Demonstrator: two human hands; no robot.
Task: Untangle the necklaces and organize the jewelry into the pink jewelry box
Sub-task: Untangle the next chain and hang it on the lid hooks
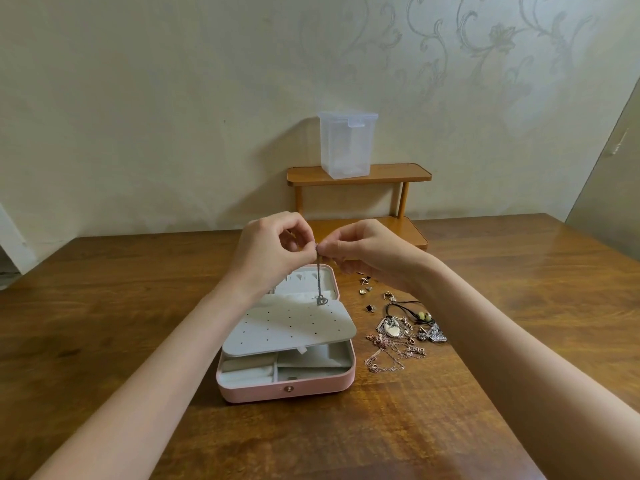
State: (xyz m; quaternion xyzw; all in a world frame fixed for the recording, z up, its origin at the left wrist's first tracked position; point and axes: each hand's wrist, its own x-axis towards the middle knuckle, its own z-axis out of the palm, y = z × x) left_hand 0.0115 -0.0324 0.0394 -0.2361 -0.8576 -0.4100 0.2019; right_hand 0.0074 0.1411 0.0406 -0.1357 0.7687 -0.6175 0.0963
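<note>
The pink jewelry box point(287, 389) lies open on the wooden table, with a grey perforated earring panel point(294, 327) resting across its middle. Above the box, my left hand point(270, 247) and my right hand point(367, 251) pinch the top of a thin silver necklace point(318, 278) between fingertips. Its chain hangs straight down and a small heart pendant point(322, 300) dangles just over the panel. To the right of the box lies a tangled heap of necklaces point(398, 337), with several small earrings point(369, 294) scattered behind it.
A small two-tier wooden shelf point(360, 174) stands at the table's back against the wall, with a clear plastic container point(346, 143) on its top tier. Bare table point(104, 306) stretches to the left and in front of the box.
</note>
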